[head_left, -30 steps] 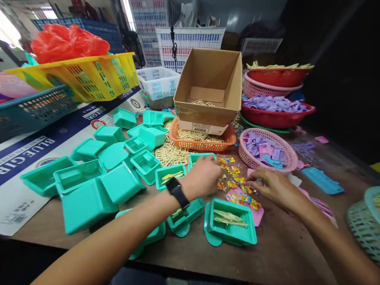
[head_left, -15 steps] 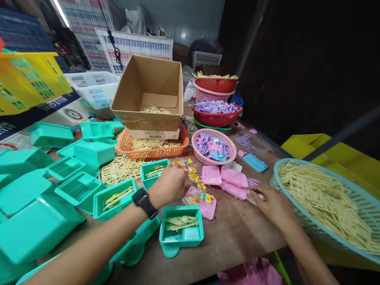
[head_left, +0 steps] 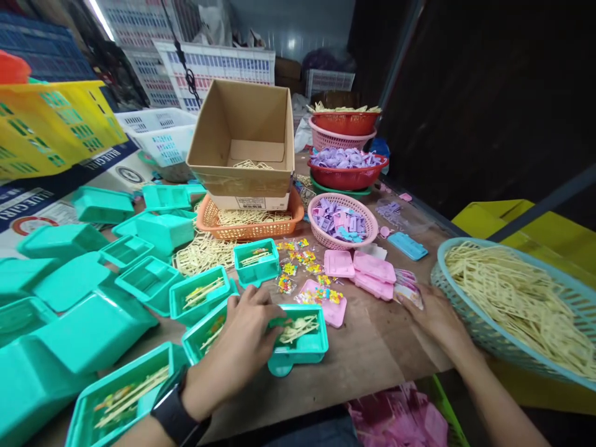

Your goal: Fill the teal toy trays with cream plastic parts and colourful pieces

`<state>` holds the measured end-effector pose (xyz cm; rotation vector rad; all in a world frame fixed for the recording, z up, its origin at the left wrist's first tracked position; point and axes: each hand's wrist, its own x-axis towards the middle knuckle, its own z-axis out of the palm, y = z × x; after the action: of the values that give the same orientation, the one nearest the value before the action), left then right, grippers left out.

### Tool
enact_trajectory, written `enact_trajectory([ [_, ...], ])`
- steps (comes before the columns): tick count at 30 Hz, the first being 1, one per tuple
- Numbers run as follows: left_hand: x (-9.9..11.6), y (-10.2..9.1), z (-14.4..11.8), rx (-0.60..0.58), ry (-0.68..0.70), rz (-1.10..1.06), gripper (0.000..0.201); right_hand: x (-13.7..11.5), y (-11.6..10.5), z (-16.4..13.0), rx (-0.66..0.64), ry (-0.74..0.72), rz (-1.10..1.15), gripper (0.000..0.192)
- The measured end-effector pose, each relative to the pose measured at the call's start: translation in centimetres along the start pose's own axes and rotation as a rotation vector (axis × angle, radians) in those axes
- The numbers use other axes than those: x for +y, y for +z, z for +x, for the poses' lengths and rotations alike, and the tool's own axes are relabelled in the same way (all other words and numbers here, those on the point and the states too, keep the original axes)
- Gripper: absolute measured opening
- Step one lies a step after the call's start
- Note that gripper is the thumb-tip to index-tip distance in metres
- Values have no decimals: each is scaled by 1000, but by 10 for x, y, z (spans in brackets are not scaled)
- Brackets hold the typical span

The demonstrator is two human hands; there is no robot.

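My left hand (head_left: 246, 329), wearing a black watch, is closed on the left rim of a teal plastic box (head_left: 305, 358). Pale yellow plastic sticks (head_left: 300, 329) lie inside that box. The hand partly covers another teal box (head_left: 192, 340) with sticks in it. On the right, my right hand (head_left: 435, 320) has its fingers closed at the edge of a small stack of printed, shiny packets (head_left: 406, 287). Pink plastic cases (head_left: 374, 267) lie just left of the packets. Small clear bags of coloured beads (head_left: 298, 257) are scattered mid-table, some on a pink case (head_left: 336, 312).
Teal boxes (head_left: 74, 279) crowd the left side. A cardboard box (head_left: 242, 180) stands in an orange basket (head_left: 251, 231) behind. A pink basket (head_left: 314, 231) holds purple parts. On the right, a light-blue basket (head_left: 440, 273) is full of pale sticks.
My left hand has come from the bead bags toward me, down to the nearest teal box. My right hand stays by the printed packets. The view has shifted slightly.
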<state>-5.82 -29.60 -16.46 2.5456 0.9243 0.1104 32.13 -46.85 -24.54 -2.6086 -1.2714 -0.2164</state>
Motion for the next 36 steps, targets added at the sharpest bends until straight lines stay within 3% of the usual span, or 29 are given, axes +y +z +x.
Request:
enact_trajectory([
  [3,3,-4,2,45,-19,157,21,4,3,1,-55,77,63,40],
  [6,4,-9,1,17,-51,241,21,5,4,4,24,58,114,41],
  [9,3,-5,0,-20,-46,235,20,-1,-2,11,30,2,131,48],
  [13,7,-2,-2,-21,-18,150,21,-8,-14,11,-48,116,139,38],
  [19,31,-25,2,54,-28,188,21,-16,-24,-30,242,318,269,52],
  [23,48,-21,16,158,127,105,19,-29,-32,-59,347,378,252,49],
  [25,58,-13,28,160,222,38,16,-37,-35,-66,431,447,462,46],
  [28,75,-1,51,69,338,-201,10,-54,-39,-69,519,562,1005,56],
  [29,82,3,59,24,337,-336,10,-62,-41,-68,490,587,1165,61],
  [31,93,10,71,-115,229,-702,32,-81,-49,-67,330,609,1380,66],
  [34,106,19,74,-415,-36,-1383,57,-115,-61,-66,89,553,1471,66],
  [36,108,24,65,-421,-140,-1758,59,-133,-67,-64,39,466,1407,62],
])
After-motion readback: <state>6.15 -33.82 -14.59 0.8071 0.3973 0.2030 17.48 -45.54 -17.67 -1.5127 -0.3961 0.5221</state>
